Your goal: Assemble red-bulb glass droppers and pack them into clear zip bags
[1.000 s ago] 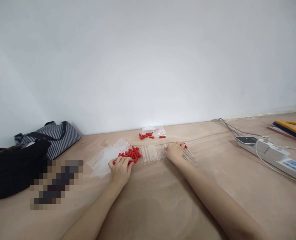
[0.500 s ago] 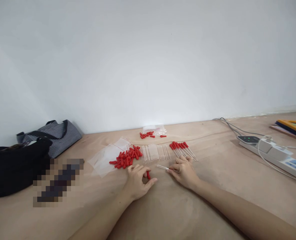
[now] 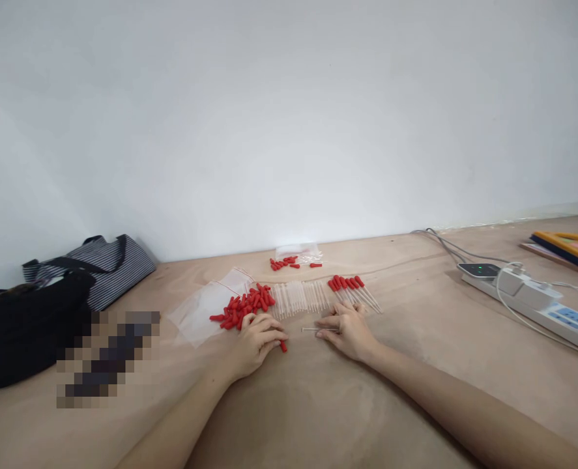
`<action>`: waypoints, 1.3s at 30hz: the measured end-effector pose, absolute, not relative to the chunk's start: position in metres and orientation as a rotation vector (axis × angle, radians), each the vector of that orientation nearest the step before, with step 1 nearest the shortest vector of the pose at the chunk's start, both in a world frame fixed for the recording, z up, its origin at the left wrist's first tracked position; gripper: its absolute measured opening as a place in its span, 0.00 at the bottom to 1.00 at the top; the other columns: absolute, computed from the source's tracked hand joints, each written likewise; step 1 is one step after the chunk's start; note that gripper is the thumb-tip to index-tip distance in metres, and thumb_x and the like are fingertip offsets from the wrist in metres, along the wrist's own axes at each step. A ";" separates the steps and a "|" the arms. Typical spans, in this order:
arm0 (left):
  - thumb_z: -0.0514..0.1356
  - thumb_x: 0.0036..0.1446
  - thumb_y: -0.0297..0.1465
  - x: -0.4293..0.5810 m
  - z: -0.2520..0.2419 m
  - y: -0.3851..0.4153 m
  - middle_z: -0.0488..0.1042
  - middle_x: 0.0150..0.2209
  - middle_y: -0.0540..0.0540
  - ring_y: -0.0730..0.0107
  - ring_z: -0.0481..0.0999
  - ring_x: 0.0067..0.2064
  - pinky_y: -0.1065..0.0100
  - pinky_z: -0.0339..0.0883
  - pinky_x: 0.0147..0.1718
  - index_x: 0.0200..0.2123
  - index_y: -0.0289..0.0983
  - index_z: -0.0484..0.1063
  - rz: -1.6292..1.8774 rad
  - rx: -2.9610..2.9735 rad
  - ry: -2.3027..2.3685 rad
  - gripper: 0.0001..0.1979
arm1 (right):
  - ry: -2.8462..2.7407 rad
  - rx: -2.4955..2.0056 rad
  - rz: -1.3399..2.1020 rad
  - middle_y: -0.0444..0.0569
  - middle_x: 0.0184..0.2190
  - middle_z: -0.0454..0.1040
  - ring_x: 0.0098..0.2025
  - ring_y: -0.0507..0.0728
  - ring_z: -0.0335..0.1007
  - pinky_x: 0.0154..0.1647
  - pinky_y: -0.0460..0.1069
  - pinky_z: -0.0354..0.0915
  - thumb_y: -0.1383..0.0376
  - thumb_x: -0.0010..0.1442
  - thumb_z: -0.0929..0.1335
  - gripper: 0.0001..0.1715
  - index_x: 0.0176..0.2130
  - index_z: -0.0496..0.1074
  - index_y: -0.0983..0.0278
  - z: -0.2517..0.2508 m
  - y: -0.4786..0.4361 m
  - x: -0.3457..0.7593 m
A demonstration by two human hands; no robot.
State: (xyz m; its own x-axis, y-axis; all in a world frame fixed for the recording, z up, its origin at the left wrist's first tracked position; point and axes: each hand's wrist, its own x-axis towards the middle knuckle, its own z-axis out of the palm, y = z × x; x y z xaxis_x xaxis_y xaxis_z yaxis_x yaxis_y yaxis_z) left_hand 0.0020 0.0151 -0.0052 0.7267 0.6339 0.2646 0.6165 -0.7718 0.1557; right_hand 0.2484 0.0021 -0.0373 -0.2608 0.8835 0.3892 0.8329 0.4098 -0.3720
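My left hand (image 3: pixel 259 342) is closed on a red rubber dropper bulb (image 3: pixel 283 346), whose end sticks out past the fingertips. Opposite it, my right hand (image 3: pixel 350 331) pinches a thin clear glass tube (image 3: pixel 311 329) that points left toward the bulb, a small gap away. Just beyond my left hand lies a pile of red bulbs (image 3: pixel 242 307). A row of clear glass tubes (image 3: pixel 301 298) lies side by side between the pile and several droppers with red bulbs fitted (image 3: pixel 346 283), which lie past my right hand.
Clear plastic bags (image 3: pixel 195 312) lie under and beside the bulb pile. Near the wall are a small bag (image 3: pixel 298 251) and more red bulbs (image 3: pixel 281 263). Dark and striped bags (image 3: pixel 117 273) stand left, beside a pixelated patch. A power strip (image 3: pixel 537 299) with cables is right.
My left fingers have closed round the bulb and turned it, the thumb now tucked out of sight. The tube in my right hand has swung level and shifted slightly left. The view has moved a little.
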 end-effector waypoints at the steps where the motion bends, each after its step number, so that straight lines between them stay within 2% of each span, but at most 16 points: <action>1: 0.50 0.58 0.29 0.004 -0.006 0.014 0.74 0.37 0.50 0.66 0.68 0.42 0.60 0.48 0.43 0.35 0.44 0.72 0.500 2.844 1.070 0.11 | -2.140 -1.445 0.122 0.46 0.33 0.70 0.39 0.56 0.60 0.38 0.52 0.45 0.58 0.53 0.67 0.07 0.34 0.75 0.51 -0.038 0.003 0.247; 7: 0.54 0.55 0.30 0.019 -0.011 0.006 0.75 0.33 0.50 0.66 0.70 0.38 0.61 0.50 0.39 0.33 0.41 0.72 0.647 2.713 1.285 0.06 | -2.161 -1.374 -0.029 0.46 0.34 0.69 0.39 0.54 0.59 0.39 0.52 0.44 0.63 0.55 0.66 0.06 0.29 0.74 0.58 -0.041 0.003 0.241; 11: 0.55 0.54 0.30 0.030 -0.017 0.003 0.75 0.38 0.49 0.64 0.70 0.41 0.58 0.50 0.41 0.37 0.43 0.72 0.676 2.676 1.340 0.09 | -2.149 -1.290 -0.093 0.45 0.32 0.70 0.39 0.54 0.59 0.44 0.54 0.44 0.66 0.55 0.65 0.04 0.30 0.70 0.61 -0.041 -0.001 0.238; 14: 0.56 0.54 0.30 0.035 -0.022 0.005 0.75 0.41 0.48 0.62 0.70 0.44 0.56 0.51 0.42 0.36 0.44 0.73 0.701 2.643 1.356 0.08 | -2.145 -1.238 -0.061 0.44 0.29 0.71 0.39 0.54 0.60 0.48 0.56 0.40 0.67 0.55 0.65 0.03 0.29 0.69 0.62 -0.040 -0.003 0.237; 17: 0.55 0.55 0.29 0.039 -0.026 0.006 0.76 0.39 0.49 0.63 0.71 0.43 0.52 0.49 0.46 0.33 0.43 0.73 0.748 2.616 1.368 0.07 | -2.142 -1.201 -0.056 0.43 0.28 0.72 0.39 0.55 0.61 0.49 0.57 0.39 0.68 0.55 0.65 0.04 0.32 0.69 0.61 -0.040 -0.004 0.236; 20: 0.53 0.56 0.28 0.041 -0.028 0.006 0.77 0.36 0.50 0.63 0.71 0.43 0.47 0.43 0.50 0.34 0.42 0.72 0.794 2.624 1.355 0.08 | -2.162 -1.181 -0.099 0.43 0.28 0.71 0.39 0.55 0.61 0.49 0.58 0.39 0.68 0.56 0.64 0.08 0.35 0.71 0.57 -0.040 -0.005 0.236; 24: 0.51 0.57 0.28 0.041 -0.029 0.005 0.77 0.35 0.50 0.63 0.72 0.43 0.46 0.39 0.53 0.34 0.41 0.70 0.836 2.653 1.333 0.09 | -2.178 -1.170 -0.117 0.43 0.26 0.70 0.39 0.55 0.61 0.48 0.58 0.40 0.67 0.57 0.64 0.08 0.35 0.72 0.56 -0.039 -0.007 0.235; 39: 0.52 0.57 0.28 0.044 -0.021 -0.005 0.75 0.27 0.52 0.69 0.72 0.33 0.48 0.41 0.53 0.29 0.39 0.69 1.045 2.725 1.246 0.08 | -2.191 -1.121 0.043 0.43 0.26 0.69 0.38 0.54 0.60 0.48 0.57 0.40 0.69 0.56 0.63 0.12 0.36 0.72 0.56 -0.035 -0.016 0.231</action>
State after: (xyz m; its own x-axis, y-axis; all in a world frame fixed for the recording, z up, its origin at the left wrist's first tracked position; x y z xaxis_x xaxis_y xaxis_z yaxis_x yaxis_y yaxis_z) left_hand 0.0443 -0.0046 -0.0208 0.4748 0.6636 0.5781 0.6846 -0.6913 0.2313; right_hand 0.2315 -0.0160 -0.0354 -0.4091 0.7315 0.5455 0.7097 0.6308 -0.3137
